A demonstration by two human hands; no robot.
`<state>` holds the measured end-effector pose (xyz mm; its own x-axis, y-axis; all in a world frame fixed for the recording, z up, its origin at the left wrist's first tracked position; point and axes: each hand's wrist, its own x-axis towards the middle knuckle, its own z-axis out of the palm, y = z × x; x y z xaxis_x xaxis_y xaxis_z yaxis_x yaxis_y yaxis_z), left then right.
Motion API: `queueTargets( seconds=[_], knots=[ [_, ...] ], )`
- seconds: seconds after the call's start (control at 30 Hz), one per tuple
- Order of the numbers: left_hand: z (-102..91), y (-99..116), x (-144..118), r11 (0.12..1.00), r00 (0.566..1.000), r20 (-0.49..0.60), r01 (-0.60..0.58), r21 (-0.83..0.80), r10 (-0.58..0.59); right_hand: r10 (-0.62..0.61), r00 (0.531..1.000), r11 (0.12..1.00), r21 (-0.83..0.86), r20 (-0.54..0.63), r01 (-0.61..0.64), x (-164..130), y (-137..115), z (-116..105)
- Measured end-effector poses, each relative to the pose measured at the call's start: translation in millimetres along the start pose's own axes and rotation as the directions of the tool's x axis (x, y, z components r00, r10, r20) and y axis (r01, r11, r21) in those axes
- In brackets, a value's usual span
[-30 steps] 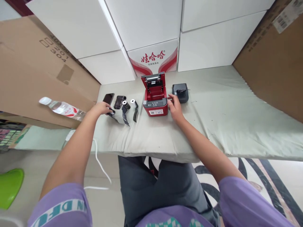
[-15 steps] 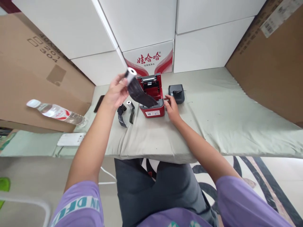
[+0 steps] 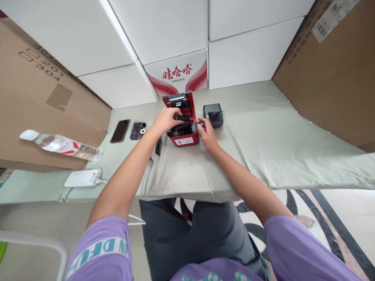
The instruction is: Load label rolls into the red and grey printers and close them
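A person in a purple shirt is sitting at a low surface [image 3: 263, 128] draped in pale green cloth, with white cartons stacked behind it. At the far left, a water bottle [image 3: 60, 145] is lying on its side, and a white power strip [image 3: 83, 178] is resting nearer the seat. Next, a dark phone [image 3: 120, 130] is lying flat, and just beside it a dark paper roll [image 3: 137, 130] is sitting on the cloth.

The left hand [image 3: 165, 120] is reaching into the open well of a small red printer [image 3: 182, 124], its lid standing upright at the back. The fingers are curled around a dark paper roll in the printer [image 3: 183, 118], which is sitting in the well or just above it; the hand is hiding whether it is fully seated. The roll looks light and stiff across its core, but its loose tail is thin and easily creased, so holding it by the two round ends would seem safest.

The right hand [image 3: 205, 132] is lying mostly open, fingertips touching the printer's right side and gripping nothing. Just beyond it, a small grey device [image 3: 213, 114] is sitting closed on the cloth.
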<state>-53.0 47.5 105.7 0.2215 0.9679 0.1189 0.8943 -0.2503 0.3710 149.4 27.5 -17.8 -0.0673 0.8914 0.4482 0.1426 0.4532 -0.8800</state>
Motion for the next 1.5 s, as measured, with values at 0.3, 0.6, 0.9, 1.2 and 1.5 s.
queueTargets(
  seconds=[0.3,0.6,0.9,1.2,1.5],
  knots=[
    [-2.2,10,5,0.998,0.993,0.111,0.029,0.051,-0.035,-0.017,1.0,0.999,0.035,-0.022,0.018,1,2,0],
    [-14.5,-8,-24,0.99,0.899,-0.429,-0.127,-0.064,0.087,0.011,1.0,0.997,0.075,-0.02,-0.009,1,6,4],
    [-4.3,-9,-24,0.996,0.901,-0.433,-0.048,-0.072,0.013,0.026,1.0,0.997,0.077,-0.003,-0.025,1,7,3],
    [-13.0,5,-26,0.993,0.918,-0.396,-0.028,-0.113,-0.02,0.028,1.0,0.996,0.082,0.005,-0.028,0,4,1],
    [-12.6,10,-58,0.988,0.982,-0.188,-0.014,-0.153,-0.016,-0.048,0.998,0.999,0.021,-0.028,0.049,1,-1,1]
  ],
)
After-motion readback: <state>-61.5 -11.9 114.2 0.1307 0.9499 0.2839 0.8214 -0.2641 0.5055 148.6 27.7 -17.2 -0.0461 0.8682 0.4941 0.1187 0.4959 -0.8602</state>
